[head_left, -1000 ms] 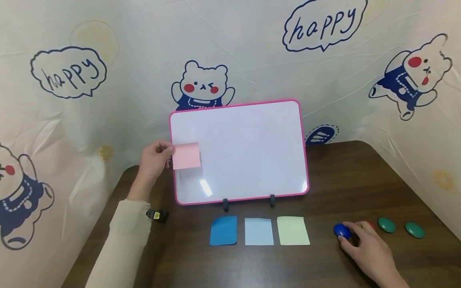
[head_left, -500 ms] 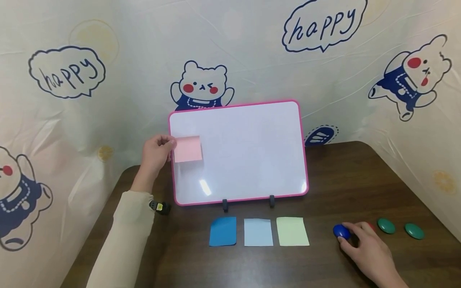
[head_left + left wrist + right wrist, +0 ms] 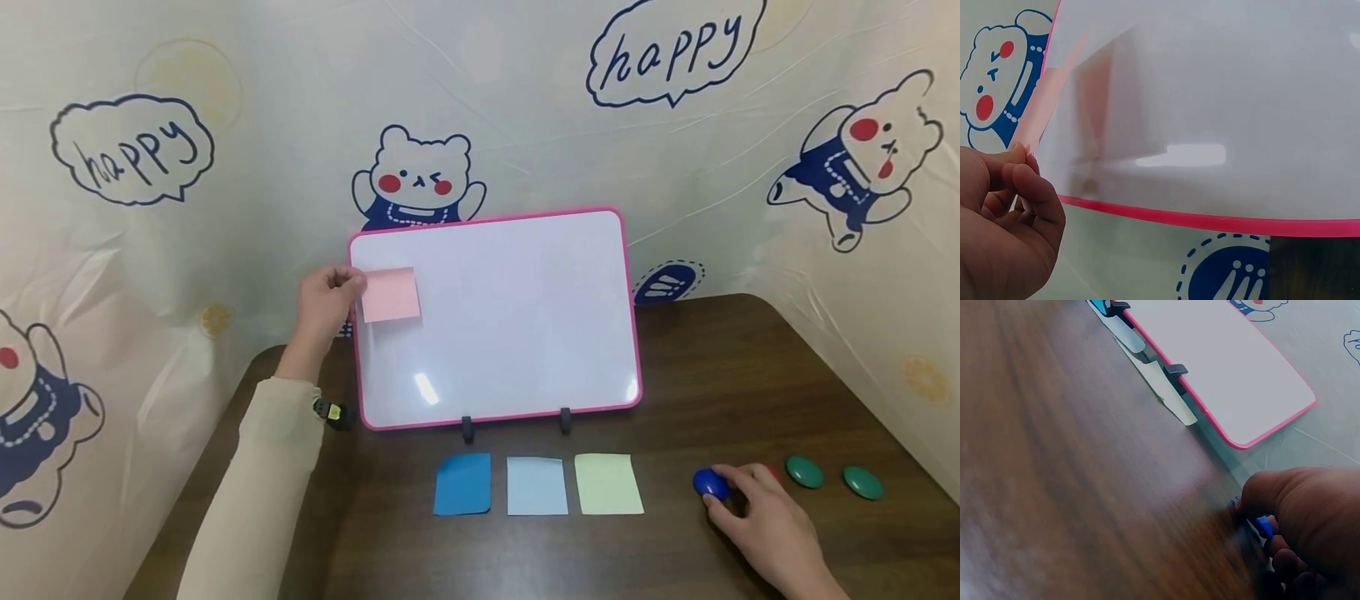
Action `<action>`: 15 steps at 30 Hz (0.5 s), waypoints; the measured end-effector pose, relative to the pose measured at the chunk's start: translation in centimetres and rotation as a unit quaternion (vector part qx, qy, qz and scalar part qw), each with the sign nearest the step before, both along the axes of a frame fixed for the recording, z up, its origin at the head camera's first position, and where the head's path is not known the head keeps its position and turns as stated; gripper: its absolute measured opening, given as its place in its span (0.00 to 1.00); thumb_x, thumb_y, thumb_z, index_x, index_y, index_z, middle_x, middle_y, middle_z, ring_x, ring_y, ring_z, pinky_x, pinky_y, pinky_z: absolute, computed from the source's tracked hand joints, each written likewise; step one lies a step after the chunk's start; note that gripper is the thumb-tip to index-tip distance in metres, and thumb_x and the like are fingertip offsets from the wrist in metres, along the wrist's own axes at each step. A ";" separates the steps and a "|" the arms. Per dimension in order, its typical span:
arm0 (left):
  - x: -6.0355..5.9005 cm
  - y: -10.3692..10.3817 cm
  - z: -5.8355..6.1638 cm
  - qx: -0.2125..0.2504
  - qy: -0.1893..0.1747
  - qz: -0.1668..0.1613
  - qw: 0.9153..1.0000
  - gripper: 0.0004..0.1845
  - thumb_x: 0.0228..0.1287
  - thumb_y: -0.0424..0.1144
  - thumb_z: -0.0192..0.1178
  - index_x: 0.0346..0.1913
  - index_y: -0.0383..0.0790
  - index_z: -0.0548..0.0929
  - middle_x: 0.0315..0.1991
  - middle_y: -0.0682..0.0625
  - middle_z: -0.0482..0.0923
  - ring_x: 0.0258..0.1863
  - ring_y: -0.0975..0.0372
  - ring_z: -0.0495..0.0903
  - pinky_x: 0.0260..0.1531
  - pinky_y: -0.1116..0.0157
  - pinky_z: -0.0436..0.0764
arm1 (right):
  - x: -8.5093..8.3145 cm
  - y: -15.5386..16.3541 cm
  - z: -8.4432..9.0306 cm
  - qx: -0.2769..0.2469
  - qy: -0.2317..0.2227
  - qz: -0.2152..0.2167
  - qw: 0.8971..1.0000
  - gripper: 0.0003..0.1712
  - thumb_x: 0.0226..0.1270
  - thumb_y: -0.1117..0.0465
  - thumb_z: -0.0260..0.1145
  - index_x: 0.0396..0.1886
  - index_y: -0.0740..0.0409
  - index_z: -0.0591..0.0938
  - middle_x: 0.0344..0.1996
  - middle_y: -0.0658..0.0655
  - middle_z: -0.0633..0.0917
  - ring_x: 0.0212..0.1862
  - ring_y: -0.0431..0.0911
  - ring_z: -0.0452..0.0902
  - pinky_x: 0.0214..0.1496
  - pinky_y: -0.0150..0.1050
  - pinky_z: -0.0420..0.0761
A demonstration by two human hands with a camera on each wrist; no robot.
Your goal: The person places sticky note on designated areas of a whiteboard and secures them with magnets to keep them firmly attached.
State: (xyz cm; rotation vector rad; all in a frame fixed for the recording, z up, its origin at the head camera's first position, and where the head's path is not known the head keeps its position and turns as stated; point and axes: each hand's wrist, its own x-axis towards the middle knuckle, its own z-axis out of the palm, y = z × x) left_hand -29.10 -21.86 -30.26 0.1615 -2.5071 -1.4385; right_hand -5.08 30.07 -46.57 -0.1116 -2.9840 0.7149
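Pink note (image 3: pixel 393 297) hangs, in the head view, in front of the whiteboard (image 3: pixel 517 325), left side, its upper left corner clamped btwn thumb & fingers of the left grip (image 3: pixel 321 302); holding only the edge prob. leaves nearly all the sheet uncovered. Board rests in two black feet (image 3: pixel 468 429), which prop it up facing the person. Dk blue note (image 3: pixel 462 485), lt blue note (image 3: pixel 537 487) & pale green note (image 3: pixel 609 484) lie in a row on the counter (image 3: pixel 420 558), gaps btwn them, presumably for easy separate pickup. Right grip (image 3: pixel 776 523) is clamped on a blue disc (image 3: pixel 708 483), thumb & index at its rim; red piece (image 3: pixel 772 472) mostly hidden behind the hand, green discs (image 3: pixel 804 471) spaced out to the right. Left wrist view: sheet is near edge-on, pinched at one end only, its reflection on the glossy board apart from it, so it seems to stand off; contact at the far edge, can't tell. Right wrist view: only bits of blue show btwn the fingers, prob. a side hold for lifting off the wood.
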 end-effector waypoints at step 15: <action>-1.8 0.6 0.6 -0.016 -0.007 0.033 0.999 0.20 0.75 0.49 0.57 0.58 0.39 0.79 0.48 0.44 0.74 0.41 0.54 0.74 0.46 0.59 0.81 | -0.1 0.1 0.2 0.002 -0.007 0.000 1.000 0.29 0.63 0.51 0.73 0.59 0.64 0.81 0.47 0.60 0.78 0.37 0.48 0.75 0.31 0.42 0.73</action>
